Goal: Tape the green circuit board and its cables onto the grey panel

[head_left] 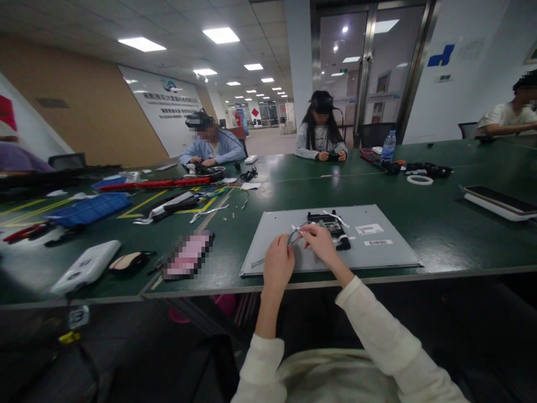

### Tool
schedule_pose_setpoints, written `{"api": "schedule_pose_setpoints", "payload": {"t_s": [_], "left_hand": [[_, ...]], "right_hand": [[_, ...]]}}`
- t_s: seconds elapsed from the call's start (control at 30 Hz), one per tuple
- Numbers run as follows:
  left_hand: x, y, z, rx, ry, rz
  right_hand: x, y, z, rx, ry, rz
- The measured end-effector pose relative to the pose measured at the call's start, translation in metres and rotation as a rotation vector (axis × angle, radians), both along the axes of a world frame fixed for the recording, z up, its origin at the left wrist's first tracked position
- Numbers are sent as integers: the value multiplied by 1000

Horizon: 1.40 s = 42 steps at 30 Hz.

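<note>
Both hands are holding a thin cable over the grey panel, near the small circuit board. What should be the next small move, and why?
Probably guide the cable end toward the circuit board. The left hand and right hand pinch it between them just above the grey panel, and the board lies right beyond the right fingertips. Whether the end is already plugged in cannot be seen.
</note>
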<state>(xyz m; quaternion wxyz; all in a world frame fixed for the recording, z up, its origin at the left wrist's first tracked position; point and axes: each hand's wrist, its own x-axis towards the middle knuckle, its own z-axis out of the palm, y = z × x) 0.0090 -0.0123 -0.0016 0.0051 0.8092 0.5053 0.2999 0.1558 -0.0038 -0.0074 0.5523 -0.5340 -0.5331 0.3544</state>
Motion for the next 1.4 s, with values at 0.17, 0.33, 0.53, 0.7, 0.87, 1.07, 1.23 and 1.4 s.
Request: {"api": "schedule_pose_setpoints", "payload": {"t_s": [0.17,0.33,0.53,0.7,0.87,1.07,1.23,1.4], "left_hand": [[0,-2,2,-2,44,17],[0,-2,3,-11,29,20],[-1,-1,1,-13,8,30],[5,8,9,-10,-31,2],[22,27,25,-122,17,-2],[19,43,22,-275,31,-91],[13,50,7,-263,-36,-64],[14,53,-1,-243,-65,-78]], "right_hand": [[-1,10,8,83,102,-13],[-3,14,-3,-27,4,30],[-5,7,-4,-126,-151,25],[-8,3,2,-112,-219,-20],[-8,1,3,-61,-339,-56],[-7,-1,5,-112,-314,-55],[-8,1,4,-156,-294,-40],[-11,1,3,-150,-367,-59]]}}
